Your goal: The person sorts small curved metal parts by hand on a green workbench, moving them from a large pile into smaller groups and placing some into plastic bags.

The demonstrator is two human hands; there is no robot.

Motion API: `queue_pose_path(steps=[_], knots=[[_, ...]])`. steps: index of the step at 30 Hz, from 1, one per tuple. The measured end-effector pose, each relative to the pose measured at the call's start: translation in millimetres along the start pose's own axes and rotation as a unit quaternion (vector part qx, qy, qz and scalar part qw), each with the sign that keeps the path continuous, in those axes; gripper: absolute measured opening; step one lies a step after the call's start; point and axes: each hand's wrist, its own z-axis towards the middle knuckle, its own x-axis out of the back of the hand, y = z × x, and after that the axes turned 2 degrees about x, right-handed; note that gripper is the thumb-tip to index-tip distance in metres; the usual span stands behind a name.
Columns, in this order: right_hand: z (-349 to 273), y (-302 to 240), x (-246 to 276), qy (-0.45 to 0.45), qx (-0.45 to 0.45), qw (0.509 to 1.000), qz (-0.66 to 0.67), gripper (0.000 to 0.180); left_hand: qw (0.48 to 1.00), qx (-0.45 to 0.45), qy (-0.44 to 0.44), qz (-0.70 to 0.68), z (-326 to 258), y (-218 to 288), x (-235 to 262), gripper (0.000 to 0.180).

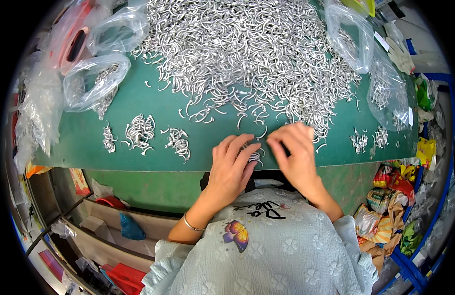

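A big heap of small curved silver metal hooks (247, 54) covers the far half of a green table (154, 103). My left hand (232, 164) rests at the table's front edge, its fingers closed around a small bunch of the hooks (255, 156). Close to its right, my right hand (294, 152) has its fingers curled down onto the table at the heap's near fringe; whether it pinches a hook I cannot tell. Three small sorted clusters of hooks (139, 132) lie left of my hands, and two more clusters (369, 140) lie to the right.
Clear plastic bags with hooks (95, 81) sit at the table's left, others (387, 88) at the right. Pink-red tape rolls in a bag (72, 42) are at far left. Shelves with red items (114, 236) lie below left; crumpled coloured wrappers (389, 216) fill a bin at right.
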Motion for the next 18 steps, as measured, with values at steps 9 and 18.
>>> queue_pose_path(steps=[9,18], knots=[[6.1,4.5,7.9,-0.144,0.033,0.989,0.027,0.017,0.999,-0.039,-0.024,0.024,-4.5,-9.6,-2.6,0.044],[24.5,12.4,-6.5,-0.040,0.030,0.993,-0.104,0.024,0.997,-0.049,-0.031,0.046,0.3,-6.2,-3.3,0.035]])
